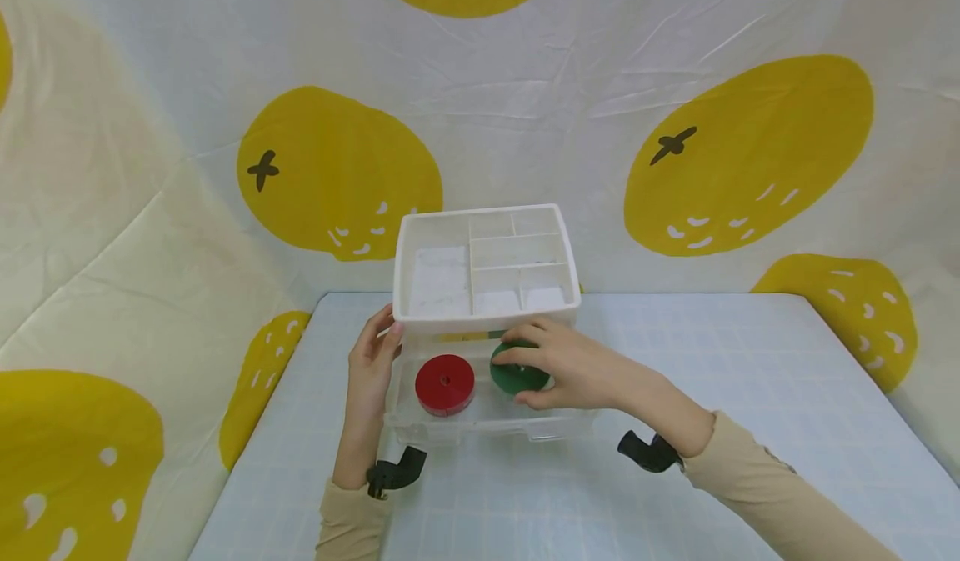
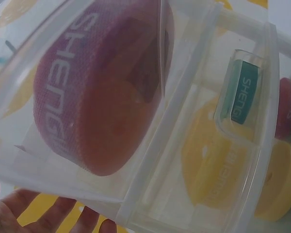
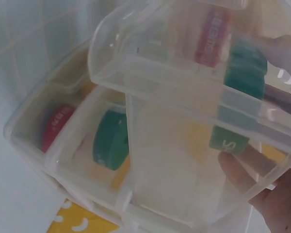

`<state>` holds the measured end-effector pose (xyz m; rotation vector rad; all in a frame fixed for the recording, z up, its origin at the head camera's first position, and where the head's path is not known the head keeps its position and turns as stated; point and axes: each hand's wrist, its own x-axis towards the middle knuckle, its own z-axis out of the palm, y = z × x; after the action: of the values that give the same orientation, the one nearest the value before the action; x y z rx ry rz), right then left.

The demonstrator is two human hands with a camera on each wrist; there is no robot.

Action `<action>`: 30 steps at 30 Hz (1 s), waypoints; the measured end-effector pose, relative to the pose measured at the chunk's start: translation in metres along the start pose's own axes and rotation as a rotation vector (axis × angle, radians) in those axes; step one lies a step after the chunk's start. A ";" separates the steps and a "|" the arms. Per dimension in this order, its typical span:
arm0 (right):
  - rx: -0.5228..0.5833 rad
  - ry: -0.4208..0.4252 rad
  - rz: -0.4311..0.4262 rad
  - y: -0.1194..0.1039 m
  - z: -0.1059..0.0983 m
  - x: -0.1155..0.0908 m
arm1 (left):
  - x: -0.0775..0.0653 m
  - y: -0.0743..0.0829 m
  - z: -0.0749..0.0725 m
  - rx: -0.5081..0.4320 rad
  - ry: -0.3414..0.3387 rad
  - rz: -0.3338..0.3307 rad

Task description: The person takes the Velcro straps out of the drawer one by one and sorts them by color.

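Right hand (image 1: 572, 364) gripping green tape roll (image 1: 517, 379) in right half of clear plastic box (image 1: 491, 424); red tape roll (image 1: 445, 394) in box's left half; left hand (image 1: 371, 363), fingers relaxed, at box's left side.

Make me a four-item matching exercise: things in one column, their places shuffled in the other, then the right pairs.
Column one
1. Red roll
2. Green roll
3. White tray
4. Left hand

Column two
A. Behind both rolls, divided into compartments
B. In the grip of the right hand
C. Near the tray's front left corner
D. In the clear drawer, with neither hand on it

Right pairs: 1-D, 2-B, 3-A, 4-C
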<state>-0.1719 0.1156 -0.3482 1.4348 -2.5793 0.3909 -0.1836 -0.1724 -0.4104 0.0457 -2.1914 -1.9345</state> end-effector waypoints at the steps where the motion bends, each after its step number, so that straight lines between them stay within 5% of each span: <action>1: 0.001 0.012 -0.003 0.000 -0.001 -0.001 | 0.000 0.000 0.000 0.000 0.000 0.000; 17: 0.040 0.110 0.025 -0.005 -0.013 -0.018 | 0.000 0.000 0.000 -0.012 0.009 -0.003; 30: -0.014 0.220 0.090 0.004 -0.027 -0.053 | 0.000 0.000 0.001 -0.009 0.003 0.008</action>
<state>-0.1468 0.1686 -0.3373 1.2006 -2.4687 0.5114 -0.1834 -0.1711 -0.4104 0.0378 -2.1776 -1.9385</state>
